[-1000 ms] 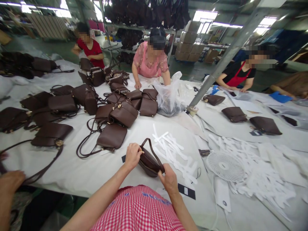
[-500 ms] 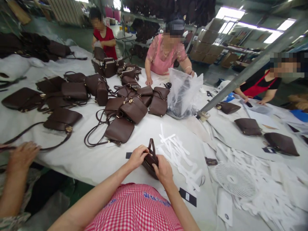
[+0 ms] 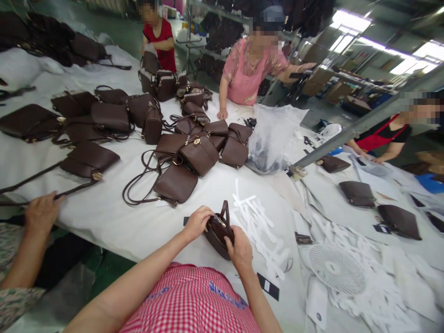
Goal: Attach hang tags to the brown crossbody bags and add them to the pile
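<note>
A small dark-brown handbag (image 3: 218,237) with an upright loop handle is between my hands, just above the white-covered table near my body. My left hand (image 3: 198,224) pinches the top edge of the handbag by its zipper opening. My right hand (image 3: 240,249) grips the opposite side, thumb on top and fingers round the outer wall. The opening shows a gold zipper part and a bit of clear plastic. Close to my right forearm lies a black tag card (image 3: 268,286). White paper strips (image 3: 255,217) are scattered right of the handbag.
Brown shoulder bags (image 3: 176,184) are piled ahead and to the left. A co-worker's hand (image 3: 43,212) holds a strap at far left. A clear plastic bag (image 3: 274,138), a slanted metal pole (image 3: 350,129) and a white fan (image 3: 333,268) stand to the right. Several co-workers work around the table.
The handbag's top is spread wider and its zipper opening shows more. The co-worker in pink has let go of the plastic bag and reaches to the right. My view has shifted slightly.
</note>
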Tool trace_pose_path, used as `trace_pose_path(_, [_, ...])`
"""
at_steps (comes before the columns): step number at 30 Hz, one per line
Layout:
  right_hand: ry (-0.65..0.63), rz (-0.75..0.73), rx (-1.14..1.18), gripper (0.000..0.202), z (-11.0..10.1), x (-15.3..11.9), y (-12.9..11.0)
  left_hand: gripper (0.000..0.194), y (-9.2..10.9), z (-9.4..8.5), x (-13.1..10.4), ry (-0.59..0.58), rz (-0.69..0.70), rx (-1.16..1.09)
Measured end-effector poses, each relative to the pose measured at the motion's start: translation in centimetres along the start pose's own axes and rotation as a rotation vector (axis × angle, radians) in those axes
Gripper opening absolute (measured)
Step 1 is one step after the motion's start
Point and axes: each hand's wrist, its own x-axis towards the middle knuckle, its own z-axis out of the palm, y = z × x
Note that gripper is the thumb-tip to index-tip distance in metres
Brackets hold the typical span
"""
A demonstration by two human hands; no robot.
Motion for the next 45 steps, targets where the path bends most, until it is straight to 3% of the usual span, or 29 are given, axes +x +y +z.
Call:
trace_pose_path(7, [-0.011, -0.005, 0.024, 0.021, 0.1, -0.1, -0.4, 0.034, 0.5, 0.1, 0.5, -0.171, 0.121, 0.220])
trace_pose_path(14, [-0.015, -0.030, 0.009, 0.027, 0.1, 0.1, -0.4, 0.036, 1.5, -0.2, 2.0, -0.352, 0.057, 0.289])
trace_pose_path(17, [-0.036, -0.083, 0.057, 0.038, -0.3, 0.4, -0.2, 0.035, 0.6, -0.6, 2.2, -0.312, -0.019, 0.089])
trace_pose_path(22, [-0.028, -0.097, 0.143, 0.037, -0.5, 1.3, -1.0, 0.028, -0.7, -1.3, 2.1, -0.095, -0.262, -0.282])
trace_pose_path(25, [0.012, -0.079, 0.142, 0.037, 0.0, 2.1, -1.8, 0.042, 0.0, -1.2, 2.9, -0.029, -0.358, -0.303])
trace_pose_path(28, [0.048, -0.078, 0.149, 0.044, 0.5, 2.5, -2.3, 0.051, 1.1, -0.9, 4.4, 0.018, -0.268, -0.178])
trace_pose_path(32, [0.043, -0.098, 0.092, 0.040, 0.4, 2.9, -2.2, 0.031, 1.7, -0.9, 6.1, -0.039, -0.160, -0.066])
trace_pose_path(38, [-0.022, -0.096, -0.146, 0.016, -0.1, 3.7, -2.8, 0.027, 0.7, -3.0, 5.8, -0.149, -0.261, -0.039])
trace_pose_path(42, [-0.078, -0.066, -0.189, 0.010, 0.3, 4.3, -3.3, 0.036, 0.7, -4.4, 5.2, -0.240, -0.318, -0.237])
trace_pose_path(45, [-0.117, -0.055, -0.150, 0.013, 0.3, 4.9, -3.3, 0.032, 0.9, -4.6, 5.0, -0.261, -0.406, -0.411])
